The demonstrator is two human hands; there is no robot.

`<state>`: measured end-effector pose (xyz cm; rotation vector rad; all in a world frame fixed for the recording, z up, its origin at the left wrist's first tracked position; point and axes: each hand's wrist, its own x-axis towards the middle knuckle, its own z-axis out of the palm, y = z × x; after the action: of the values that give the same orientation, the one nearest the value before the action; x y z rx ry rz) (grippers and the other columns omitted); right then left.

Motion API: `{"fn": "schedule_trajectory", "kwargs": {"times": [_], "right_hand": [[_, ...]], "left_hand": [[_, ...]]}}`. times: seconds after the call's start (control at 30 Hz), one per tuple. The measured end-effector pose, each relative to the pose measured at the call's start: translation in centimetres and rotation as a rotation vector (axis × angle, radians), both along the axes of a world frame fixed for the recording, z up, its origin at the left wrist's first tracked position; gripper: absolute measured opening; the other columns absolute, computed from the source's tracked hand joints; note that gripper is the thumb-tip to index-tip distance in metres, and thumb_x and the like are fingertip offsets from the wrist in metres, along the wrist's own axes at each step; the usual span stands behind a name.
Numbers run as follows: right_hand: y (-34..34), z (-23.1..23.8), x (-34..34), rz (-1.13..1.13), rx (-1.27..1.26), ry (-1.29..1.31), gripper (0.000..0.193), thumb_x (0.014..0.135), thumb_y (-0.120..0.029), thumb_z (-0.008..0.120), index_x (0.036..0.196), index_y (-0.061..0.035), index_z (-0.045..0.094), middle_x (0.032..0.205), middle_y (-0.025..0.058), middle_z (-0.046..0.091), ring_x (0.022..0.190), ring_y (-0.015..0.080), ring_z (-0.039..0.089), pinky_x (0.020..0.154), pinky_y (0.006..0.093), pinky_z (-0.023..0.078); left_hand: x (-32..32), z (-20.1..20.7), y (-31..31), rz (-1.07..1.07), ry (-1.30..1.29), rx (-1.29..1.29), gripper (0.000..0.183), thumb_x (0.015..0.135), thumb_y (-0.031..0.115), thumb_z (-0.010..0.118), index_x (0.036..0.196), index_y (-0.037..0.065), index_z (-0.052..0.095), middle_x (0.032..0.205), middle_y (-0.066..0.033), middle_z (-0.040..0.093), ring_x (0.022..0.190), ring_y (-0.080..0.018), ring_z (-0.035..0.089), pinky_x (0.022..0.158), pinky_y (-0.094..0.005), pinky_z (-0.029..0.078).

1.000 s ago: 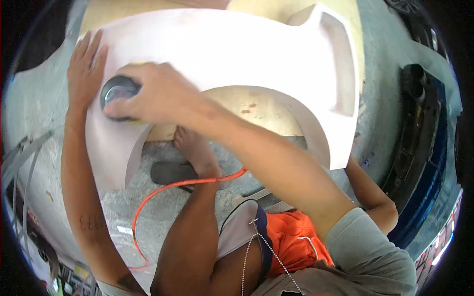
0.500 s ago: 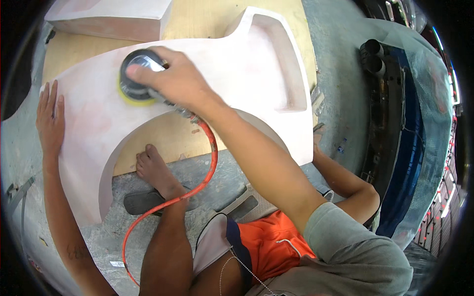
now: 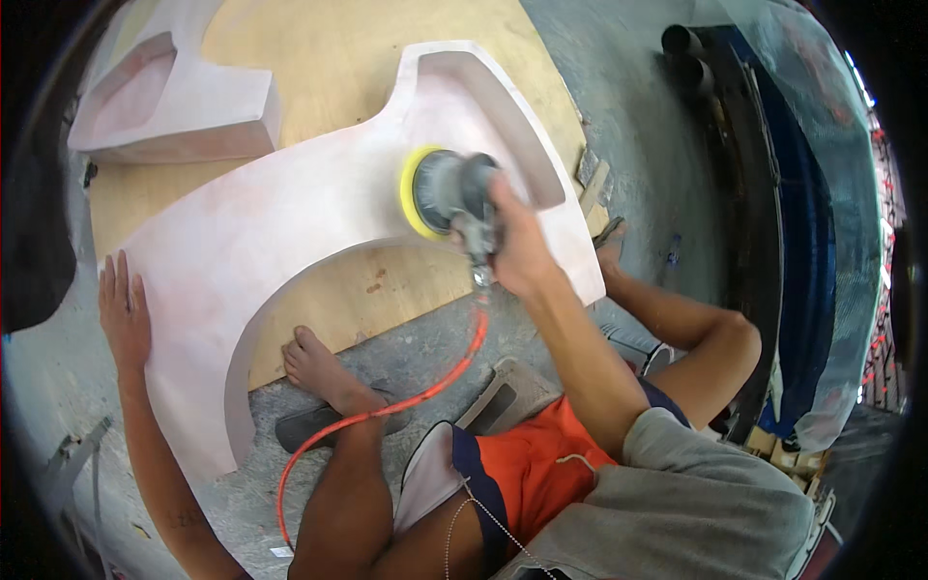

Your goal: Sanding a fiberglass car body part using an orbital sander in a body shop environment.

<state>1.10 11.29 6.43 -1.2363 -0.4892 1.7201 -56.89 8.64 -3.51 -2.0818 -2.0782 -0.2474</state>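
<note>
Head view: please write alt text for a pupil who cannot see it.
A person's right hand grips a round, yellow-padded sander over a pale, arched panel on a wooden board; the left hand lies flat near the panel's left edge. A red hose trails from the sander.

- In the grip: sander (image 3: 437,193), dark plastic, metal fitting (image 3: 480,275)
- Left of grip: panel (image 3: 280,208), smooth, matt
- Below grip: hose (image 3: 425,392), slightly glossy
- Beyond grip, leftward: board (image 3: 319,87), wood

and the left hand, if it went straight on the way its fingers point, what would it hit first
Past the curved panel, the left hand would likely cross bare plywood, then meet the other pale part first; height is hard to judge.
</note>
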Motion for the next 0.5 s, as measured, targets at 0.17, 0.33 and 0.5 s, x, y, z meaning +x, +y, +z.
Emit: {"fn": "schedule_trajectory", "kwargs": {"times": [0.17, 0.33, 0.5], "right_hand": [[-9.1, 4.6, 10.1, -0.227, 0.083, 0.195, 0.071, 0.097, -0.067, 0.05, 0.142, -0.012, 0.05, 0.116, 0.0138, 0.067, 0.101, 0.0308, 0.066, 0.095, 0.0447, 0.051], [-16.8, 6.5, 14.9, -0.247, 0.213, 0.403, 0.069, 0.089, -0.063, 0.066, 0.147, -0.0342, 0.041, 0.136, 0.0121, 0.056, 0.113, 0.0301, 0.062, 0.104, 0.0499, 0.046], [-23.6, 6.3, 14.6, -0.248, 0.081, 0.353, 0.075, 0.081, -0.067, 0.069, 0.145, -0.0377, 0.041, 0.146, 0.0089, 0.047, 0.123, 0.0337, 0.057, 0.103, 0.0487, 0.046]], "left_hand": [[2.4, 1.6, -0.8, -0.035, -0.024, -0.038, 0.056, 0.102, 0.027, 0.058, 0.153, 0.006, 0.045, 0.155, -0.0272, 0.042, 0.143, -0.0451, 0.04, 0.117, -0.05, 0.033], [10.7, 6.2, -2.5, -0.213, -0.121, -0.015, 0.061, 0.099, 0.023, 0.063, 0.153, 0.002, 0.042, 0.155, -0.0264, 0.043, 0.143, -0.0428, 0.041, 0.117, -0.0481, 0.033], [21.1, 11.4, -0.2, -0.342, -0.237, -0.113, 0.058, 0.099, 0.019, 0.065, 0.15, -0.001, 0.045, 0.15, -0.0216, 0.049, 0.138, -0.0385, 0.046, 0.116, -0.0459, 0.035]]}}
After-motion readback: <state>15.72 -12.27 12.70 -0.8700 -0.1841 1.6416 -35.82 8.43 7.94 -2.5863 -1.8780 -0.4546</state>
